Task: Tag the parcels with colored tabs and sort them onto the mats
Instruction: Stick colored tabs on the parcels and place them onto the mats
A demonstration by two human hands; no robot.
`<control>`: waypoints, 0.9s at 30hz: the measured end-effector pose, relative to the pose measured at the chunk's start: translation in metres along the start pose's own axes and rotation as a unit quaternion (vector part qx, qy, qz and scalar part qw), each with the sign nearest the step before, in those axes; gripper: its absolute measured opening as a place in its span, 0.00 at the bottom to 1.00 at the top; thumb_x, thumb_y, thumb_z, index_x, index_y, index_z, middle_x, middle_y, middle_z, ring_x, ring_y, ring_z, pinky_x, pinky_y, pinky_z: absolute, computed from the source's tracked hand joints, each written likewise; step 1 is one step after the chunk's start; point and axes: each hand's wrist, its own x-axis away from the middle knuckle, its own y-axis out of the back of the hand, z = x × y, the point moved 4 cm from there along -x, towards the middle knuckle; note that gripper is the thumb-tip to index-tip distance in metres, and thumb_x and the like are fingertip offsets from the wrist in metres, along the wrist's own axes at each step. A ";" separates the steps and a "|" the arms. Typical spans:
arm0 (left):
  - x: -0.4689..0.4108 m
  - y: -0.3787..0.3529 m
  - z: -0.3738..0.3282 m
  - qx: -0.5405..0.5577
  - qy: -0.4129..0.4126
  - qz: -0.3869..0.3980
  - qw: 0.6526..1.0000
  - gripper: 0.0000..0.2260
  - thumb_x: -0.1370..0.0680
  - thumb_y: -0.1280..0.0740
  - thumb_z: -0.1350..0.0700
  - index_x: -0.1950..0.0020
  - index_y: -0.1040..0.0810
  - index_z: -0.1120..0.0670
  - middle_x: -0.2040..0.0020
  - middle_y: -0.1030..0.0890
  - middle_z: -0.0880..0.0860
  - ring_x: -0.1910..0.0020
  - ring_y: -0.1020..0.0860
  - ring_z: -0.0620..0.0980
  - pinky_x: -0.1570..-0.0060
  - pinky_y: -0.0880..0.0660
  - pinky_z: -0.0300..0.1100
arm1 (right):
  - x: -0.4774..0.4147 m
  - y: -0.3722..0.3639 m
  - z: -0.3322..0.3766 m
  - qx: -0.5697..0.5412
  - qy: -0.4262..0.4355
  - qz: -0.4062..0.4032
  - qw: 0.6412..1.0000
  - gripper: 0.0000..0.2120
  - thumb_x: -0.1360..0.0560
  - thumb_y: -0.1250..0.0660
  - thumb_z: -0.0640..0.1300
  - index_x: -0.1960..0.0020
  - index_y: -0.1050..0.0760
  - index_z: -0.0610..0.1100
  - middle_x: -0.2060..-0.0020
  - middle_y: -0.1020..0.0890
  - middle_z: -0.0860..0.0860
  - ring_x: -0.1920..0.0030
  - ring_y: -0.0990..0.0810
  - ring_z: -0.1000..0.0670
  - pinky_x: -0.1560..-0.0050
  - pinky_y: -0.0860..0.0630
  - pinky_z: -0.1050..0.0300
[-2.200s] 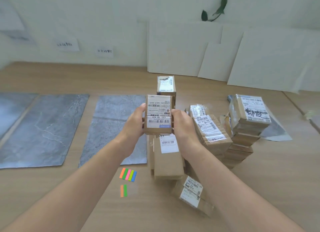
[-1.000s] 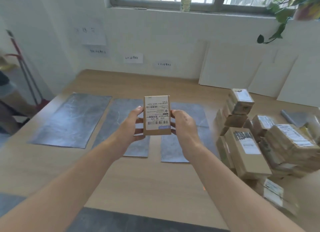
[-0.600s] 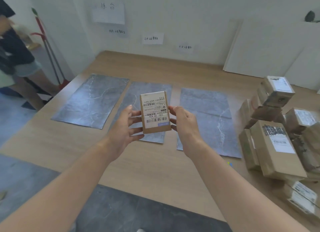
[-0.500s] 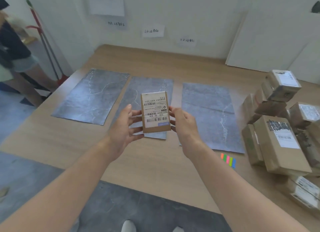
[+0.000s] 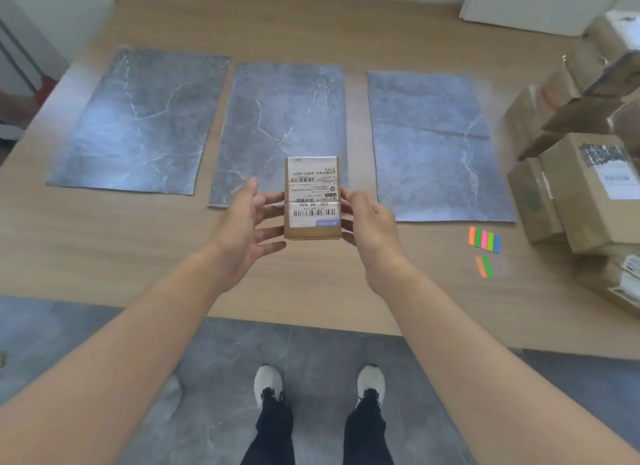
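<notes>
I hold one parcel (image 5: 312,198) between my left hand (image 5: 246,222) and right hand (image 5: 369,222), above the middle mat (image 5: 284,118). It wears a blue tab. All mats are bare; the pile (image 5: 585,173) on the right waits.

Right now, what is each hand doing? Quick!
Left hand: fingers on the left side of the small parcel, helping hold it.
Right hand: fingers on the parcel's right side, holding it too.
</notes>
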 end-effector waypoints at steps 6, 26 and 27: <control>-0.025 0.010 0.056 0.000 0.052 -0.008 0.999 0.28 0.16 0.52 0.35 0.36 0.20 0.50 0.38 0.18 0.51 0.40 0.19 0.58 0.36 0.26 0.55 | -0.013 -0.007 -0.063 0.019 -0.057 -0.006 0.998 0.18 0.18 0.43 0.50 0.52 0.15 0.49 0.53 0.11 0.55 0.44 0.14 0.49 0.34 0.22 0.43; -0.072 0.008 0.125 -0.011 0.097 0.002 0.995 0.29 0.16 0.55 0.36 0.30 0.24 0.49 0.33 0.22 0.52 0.35 0.22 0.57 0.33 0.28 0.57 | -0.041 -0.009 -0.133 0.019 -0.098 -0.030 0.995 0.18 0.25 0.42 0.54 0.45 0.17 0.50 0.50 0.12 0.55 0.44 0.15 0.50 0.33 0.23 0.41; -0.074 0.008 0.126 -0.011 0.094 0.002 0.995 0.29 0.16 0.55 0.35 0.30 0.24 0.49 0.33 0.21 0.52 0.36 0.22 0.57 0.33 0.28 0.57 | -0.042 -0.009 -0.134 0.016 -0.098 -0.031 0.995 0.18 0.25 0.42 0.54 0.45 0.17 0.50 0.50 0.12 0.55 0.44 0.15 0.50 0.33 0.23 0.41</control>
